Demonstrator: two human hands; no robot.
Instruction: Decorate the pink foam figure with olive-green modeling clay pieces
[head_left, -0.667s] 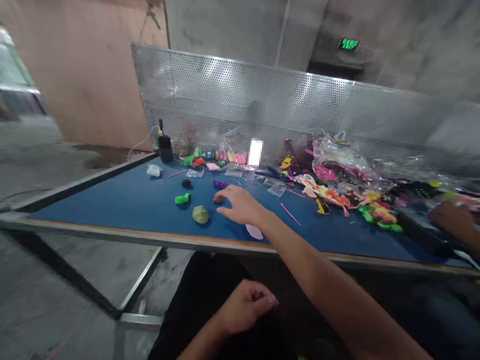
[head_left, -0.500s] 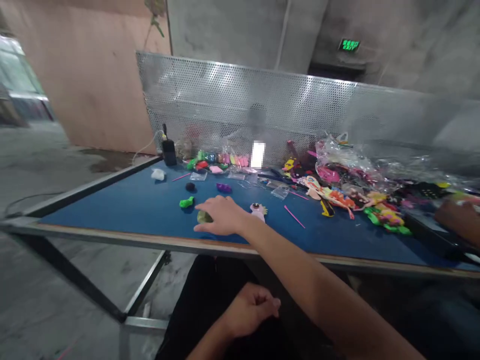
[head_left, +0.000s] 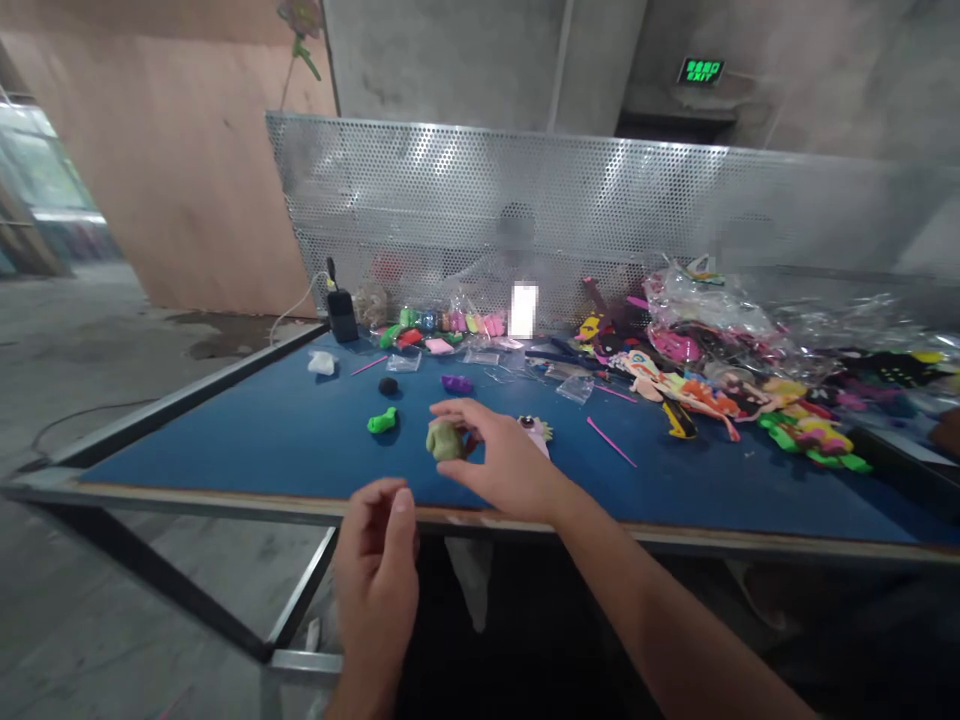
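Note:
An olive-green lump of modelling clay (head_left: 445,441) is between the thumb and fingers of my right hand (head_left: 499,455), just over the table's near side. My left hand (head_left: 381,560) is in front of the table edge, its fingers curled towards the thumb and nothing visible in them. Bright green clay (head_left: 382,421) lies left of the olive lump, with a black clay ball (head_left: 388,386) and a purple clay piece (head_left: 457,384) farther back. Partly hidden behind my right hand is a pale lilac figure (head_left: 534,432) with an eye and yellowish spikes.
A pink stick (head_left: 611,442) lies on the blue table (head_left: 225,430). White clay (head_left: 322,363) and a black device (head_left: 342,315) are at the left. Clay packs (head_left: 450,318) line the back; a yellow cutter (head_left: 679,420) and plastic bags (head_left: 712,310) are at the right.
My right hand has drawn the olive clay to the right and nearer to me. My left hand has risen from the lap to the table edge. The view has shifted slightly.

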